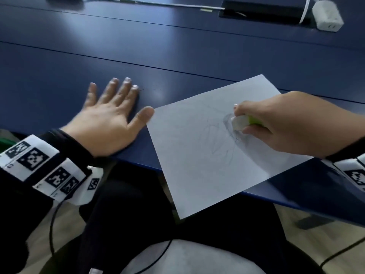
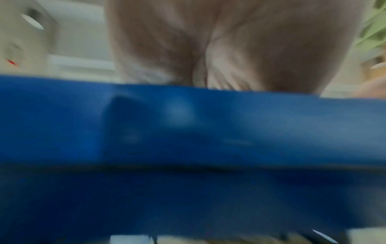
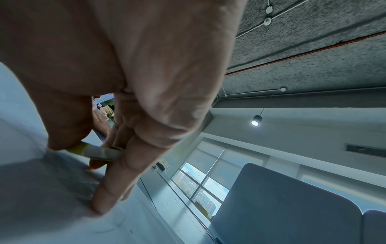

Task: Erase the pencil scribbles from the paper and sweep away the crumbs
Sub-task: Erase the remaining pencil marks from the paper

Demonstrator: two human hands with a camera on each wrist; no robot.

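- My right hand [image 1: 280,125] pinches the white eraser [image 1: 240,122] with its green sleeve between thumb and fingers, its tip pressed on the pencil scribbles [image 1: 223,135] near the middle of the paper [image 1: 197,165].
- My left hand [image 1: 107,123] lies flat, fingers spread and holding nothing, on the blue surface [image 1: 177,52]; only the thumb tip meets the sheet's near-left corner.
- That is my worry: the sheet is hardly pinned. I judge that a firm stroke could drag or spin it, or crease it under the eraser.
- The paper sits askew, with its lower part hanging past the surface's front edge over my lap. Rubbing toward me there has no backing and could buckle or tear it, or tip the sheet off.
- Faint lines spread left of the eraser, away from my right hand, so much erasing looks left to do.
- A few dark specks, perhaps crumbs, lie just past my left fingertips.
- Far beyond both hands, a white power adapter [image 1: 327,15] and cable [image 1: 158,3] sit by a slot; nothing blocks my strokes.
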